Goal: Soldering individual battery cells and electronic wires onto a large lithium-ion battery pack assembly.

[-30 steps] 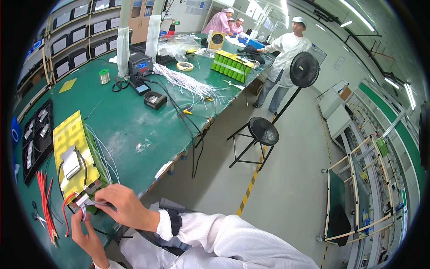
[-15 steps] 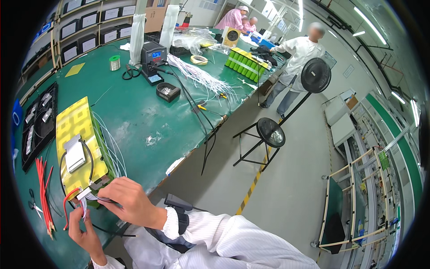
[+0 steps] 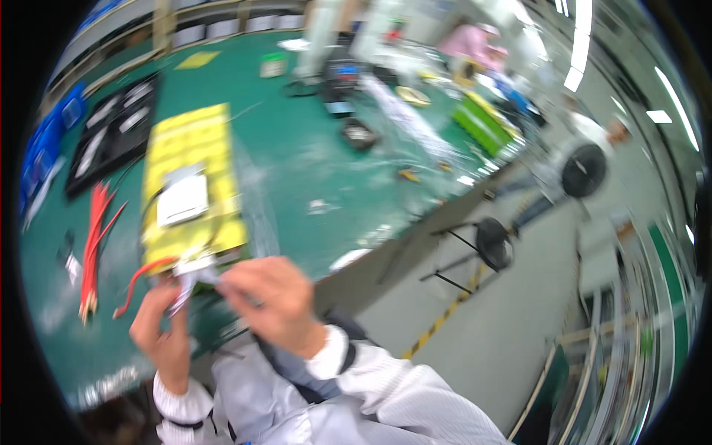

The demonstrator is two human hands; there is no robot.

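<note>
Two hands work close together: the left hand (image 3: 162, 334) has thumb and fingers pinched on the white wires (image 3: 186, 285), and the right hand (image 3: 273, 298) has its fingertips closed on them just beside, somewhat blurred. The wires, too blurred to count, run from one white connector (image 3: 196, 264) at the near end of the yellow pack (image 3: 230, 178). The pack lies on the green table (image 3: 297, 237), its long axis running away from the person, connector end toward them. One flat pale box (image 3: 183, 199) lies on its top.

Left of it are one curved red lead (image 3: 133, 288), one bundle of red wires (image 3: 92, 252) and one pair of scissors (image 3: 72, 263). Beyond, one black tray (image 3: 83, 174) contains several white pieces (image 3: 134, 119). One small black holder (image 3: 359, 135) has greyish contents. Farther off stand one green pack (image 3: 482, 124) and one solder spool (image 3: 274, 67).
</note>
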